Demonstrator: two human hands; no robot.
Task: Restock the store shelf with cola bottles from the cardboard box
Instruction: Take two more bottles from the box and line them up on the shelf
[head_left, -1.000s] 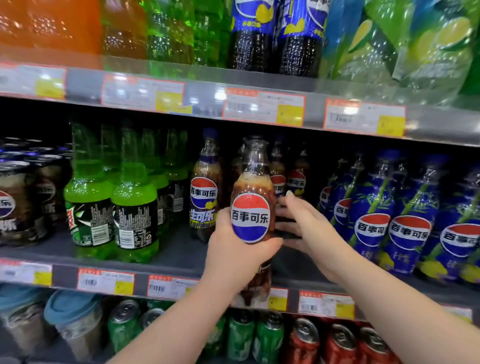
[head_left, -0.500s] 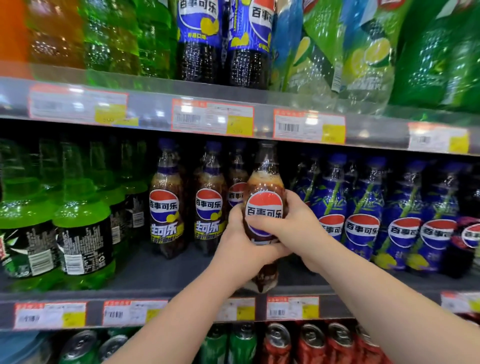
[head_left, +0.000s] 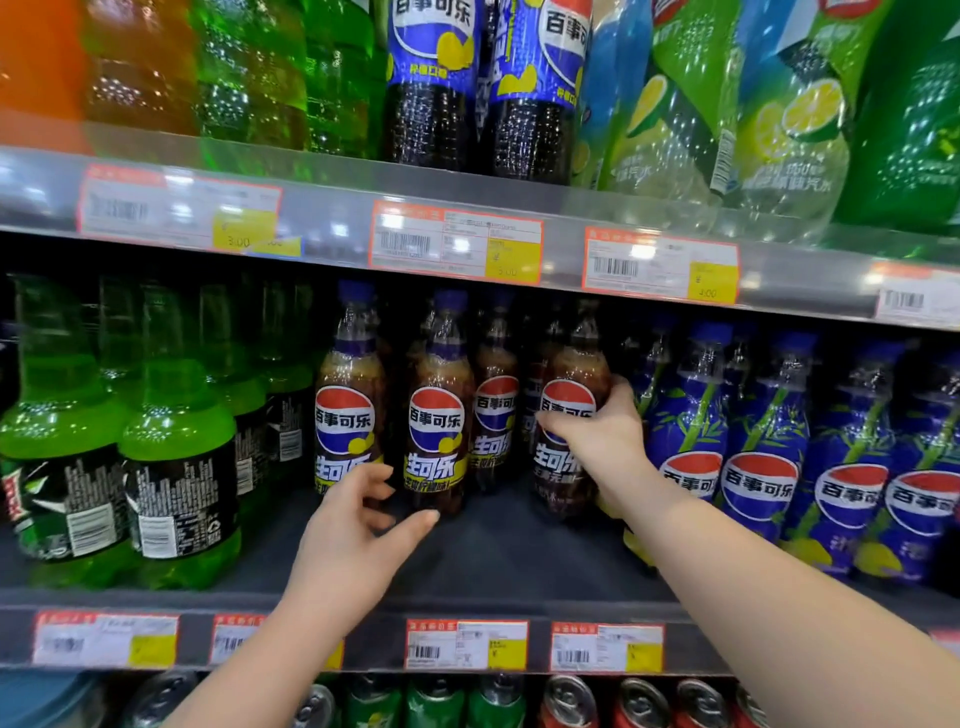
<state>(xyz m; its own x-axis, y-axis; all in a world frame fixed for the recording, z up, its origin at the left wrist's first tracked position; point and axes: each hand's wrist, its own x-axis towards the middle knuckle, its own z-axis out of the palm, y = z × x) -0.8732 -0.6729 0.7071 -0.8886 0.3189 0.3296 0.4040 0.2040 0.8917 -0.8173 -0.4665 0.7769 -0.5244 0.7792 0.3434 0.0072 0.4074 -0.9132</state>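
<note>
Right hand is wrapped around a cola bottle standing upright on the middle shelf, just right of three matching bottles. Left hand hangs in front of those with its fingers spread, gripping nothing. Green bottles stand further left.

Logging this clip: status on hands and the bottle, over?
Right hand gripping the cola bottle, upright on the middle shelf. Left hand open, empty, in front of it. Nothing blocking.
</note>
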